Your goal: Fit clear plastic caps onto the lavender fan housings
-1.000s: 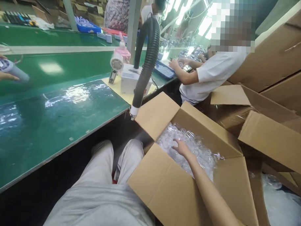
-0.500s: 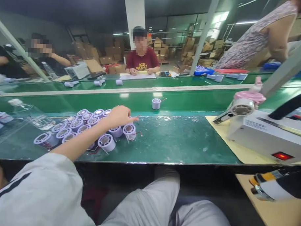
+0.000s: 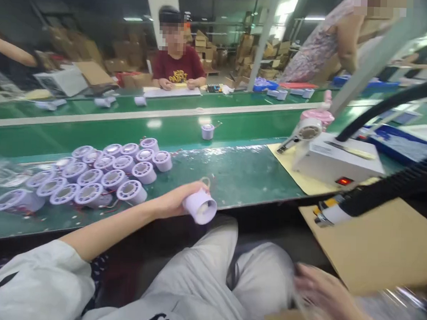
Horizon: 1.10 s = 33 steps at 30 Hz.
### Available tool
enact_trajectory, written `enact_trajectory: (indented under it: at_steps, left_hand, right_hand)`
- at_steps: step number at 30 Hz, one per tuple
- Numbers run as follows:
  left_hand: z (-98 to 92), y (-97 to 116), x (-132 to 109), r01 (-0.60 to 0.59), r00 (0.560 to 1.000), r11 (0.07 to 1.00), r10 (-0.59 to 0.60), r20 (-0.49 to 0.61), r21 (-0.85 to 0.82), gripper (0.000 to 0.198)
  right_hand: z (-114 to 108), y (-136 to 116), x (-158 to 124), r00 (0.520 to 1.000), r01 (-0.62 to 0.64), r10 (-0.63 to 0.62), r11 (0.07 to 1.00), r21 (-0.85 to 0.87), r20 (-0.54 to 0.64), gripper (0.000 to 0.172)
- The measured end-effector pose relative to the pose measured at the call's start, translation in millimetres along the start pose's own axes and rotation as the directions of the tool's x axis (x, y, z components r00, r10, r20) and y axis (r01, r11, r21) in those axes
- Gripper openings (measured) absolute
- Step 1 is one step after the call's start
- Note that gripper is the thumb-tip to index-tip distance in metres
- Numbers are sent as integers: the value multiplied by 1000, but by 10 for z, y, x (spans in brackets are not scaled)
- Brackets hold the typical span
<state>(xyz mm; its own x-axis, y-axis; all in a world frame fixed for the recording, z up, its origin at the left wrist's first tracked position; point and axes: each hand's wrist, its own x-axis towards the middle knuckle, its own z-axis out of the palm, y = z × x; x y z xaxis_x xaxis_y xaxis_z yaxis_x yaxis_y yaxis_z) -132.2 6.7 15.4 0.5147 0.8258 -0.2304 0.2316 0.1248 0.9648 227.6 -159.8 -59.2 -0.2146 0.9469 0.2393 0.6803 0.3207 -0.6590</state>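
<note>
A lilac cylindrical part [image 3: 202, 208] is in my left hand [image 3: 184, 196], its open end facing right, just off the table's front edge. Many similar lilac parts with round vented tops [image 3: 113, 179] stand grouped on the green table [image 3: 234, 172], left of that hand. Low on the right, beside my knee, is my right hand [image 3: 321, 292], smeared by motion; a clear plastic sheet or bag [image 3: 397, 306] lies around it. Whether this hand grips anything cannot be made out. A single lilac part [image 3: 208, 131] with a wire stands on the green belt [image 3: 172, 126].
A grey-white box with a red lit switch [image 3: 339, 159] stands on yellow paper at the right, a pink and white fan [image 3: 311, 128] beside it. A black hose tool [image 3: 334, 213] hangs over a cardboard sheet [image 3: 382, 245]. Across the belt sits a person in a red shirt [image 3: 180, 68].
My left hand has come back from the group of parts towards my lap, now with a lilac part in it. My right hand has come into view. The view has shifted rightwards.
</note>
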Motion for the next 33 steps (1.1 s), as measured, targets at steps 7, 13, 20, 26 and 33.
enact_trajectory:
  at_steps: [7, 13, 20, 26, 33]
  left_hand:
    - [1009, -405, 199, 540, 673, 791, -201, 712, -287, 93]
    - [1182, -238, 223, 269, 719, 961, -240, 652, 58, 40]
    - [1181, -195, 118, -299, 871, 898, 119, 477, 322, 20]
    - [1186, -405, 99, -299, 925, 917, 209, 318, 264, 58]
    - [1191, -448, 116, -216, 870, 974, 159, 466, 71, 75]
  right_hand:
    - [254, -776, 302, 990, 121, -95, 951, -284, 103, 56]
    - [229, -776, 236, 993, -61, 96, 905, -420, 63, 43]
    - [265, -734, 203, 967, -184, 222, 949, -256, 128, 14]
    - [216, -776, 229, 924, -375, 377, 852, 366, 71, 34]
    - [229, -653, 216, 834, -418, 552, 624, 660, 5, 30]
